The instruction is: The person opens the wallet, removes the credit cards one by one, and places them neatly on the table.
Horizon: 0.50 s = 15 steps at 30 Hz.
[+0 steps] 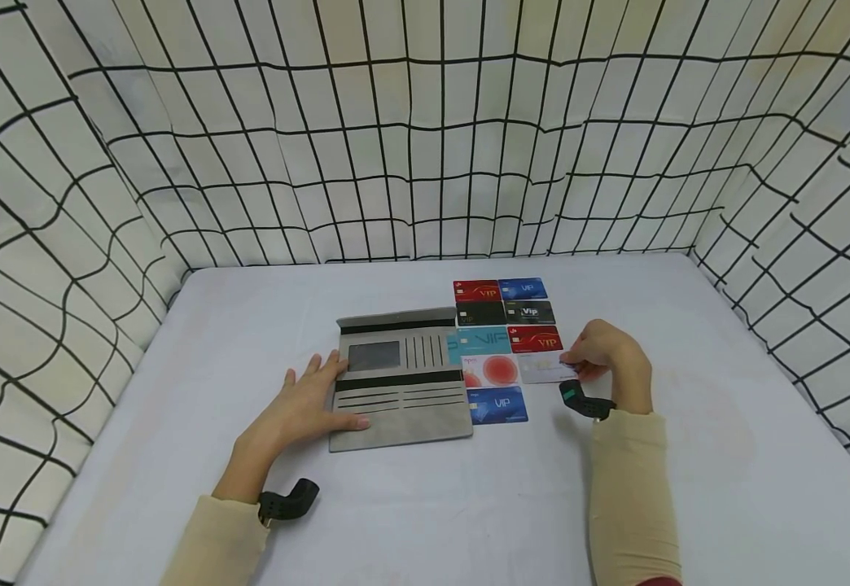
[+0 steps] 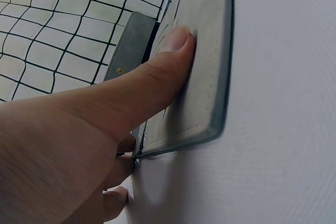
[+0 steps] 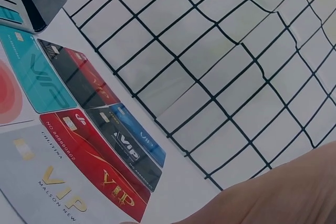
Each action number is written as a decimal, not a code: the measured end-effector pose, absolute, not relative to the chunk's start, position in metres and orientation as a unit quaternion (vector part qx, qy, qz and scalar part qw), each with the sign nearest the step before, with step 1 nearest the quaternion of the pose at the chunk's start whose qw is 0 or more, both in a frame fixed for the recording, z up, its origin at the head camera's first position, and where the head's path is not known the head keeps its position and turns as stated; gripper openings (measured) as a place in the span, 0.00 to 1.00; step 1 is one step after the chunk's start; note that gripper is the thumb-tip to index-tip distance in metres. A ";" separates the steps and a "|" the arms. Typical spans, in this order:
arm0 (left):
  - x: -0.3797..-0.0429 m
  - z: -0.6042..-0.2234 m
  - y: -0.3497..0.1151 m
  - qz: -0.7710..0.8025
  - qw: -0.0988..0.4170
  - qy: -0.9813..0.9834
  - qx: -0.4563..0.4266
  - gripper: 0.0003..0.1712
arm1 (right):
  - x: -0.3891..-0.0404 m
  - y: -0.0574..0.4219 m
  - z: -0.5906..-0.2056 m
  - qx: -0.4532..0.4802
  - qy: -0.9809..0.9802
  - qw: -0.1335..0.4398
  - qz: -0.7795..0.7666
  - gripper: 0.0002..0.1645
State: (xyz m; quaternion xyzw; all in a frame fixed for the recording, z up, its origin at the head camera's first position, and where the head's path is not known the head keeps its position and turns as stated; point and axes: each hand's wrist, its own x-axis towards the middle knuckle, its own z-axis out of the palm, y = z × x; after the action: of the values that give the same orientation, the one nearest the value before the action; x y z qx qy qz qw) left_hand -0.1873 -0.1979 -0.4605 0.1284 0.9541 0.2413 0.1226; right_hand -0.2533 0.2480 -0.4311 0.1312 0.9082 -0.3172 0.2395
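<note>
An unfolded grey card wallet [image 1: 396,431] with dark bands and rows of slots lies on the white table. My left hand [image 1: 308,407] rests at its left side, fingers fairly straight along the edge. The left thumb [image 2: 176,40] lies on the wallet's face in the left wrist view. To the right, my right hand [image 1: 604,354] pinches the right edge of a silver VIP card [image 1: 538,368], its fingertips partly hidden. That card's gold lettering shows in the right wrist view, beside a red VIP card [image 3: 105,171]. Teal shows at the wallet's right edge.
Two columns of cards lie right of the wallet: a teal card [image 1: 485,338], a white card with red circles [image 1: 500,371], a blue card [image 1: 498,405], a black card [image 1: 479,313] and several others. Black netting [image 1: 425,126] surrounds the table's back and sides.
</note>
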 end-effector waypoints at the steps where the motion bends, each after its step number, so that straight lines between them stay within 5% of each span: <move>1: -0.187 -0.461 -0.198 0.241 0.123 0.954 0.128 0.63 | -0.254 0.247 -0.431 0.135 0.908 0.240 -0.316 0.20; 15: -0.188 -0.461 -0.198 0.234 0.119 0.956 0.131 0.63 | -0.256 0.245 -0.433 0.154 0.910 0.242 -0.298 0.23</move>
State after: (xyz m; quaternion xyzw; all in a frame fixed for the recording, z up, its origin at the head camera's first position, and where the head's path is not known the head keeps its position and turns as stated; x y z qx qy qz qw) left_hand -0.1878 -0.1982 -0.4613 0.1314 0.9560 0.2339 0.1189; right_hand -0.2557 0.2451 -0.4331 0.1537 0.9105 -0.2984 0.2417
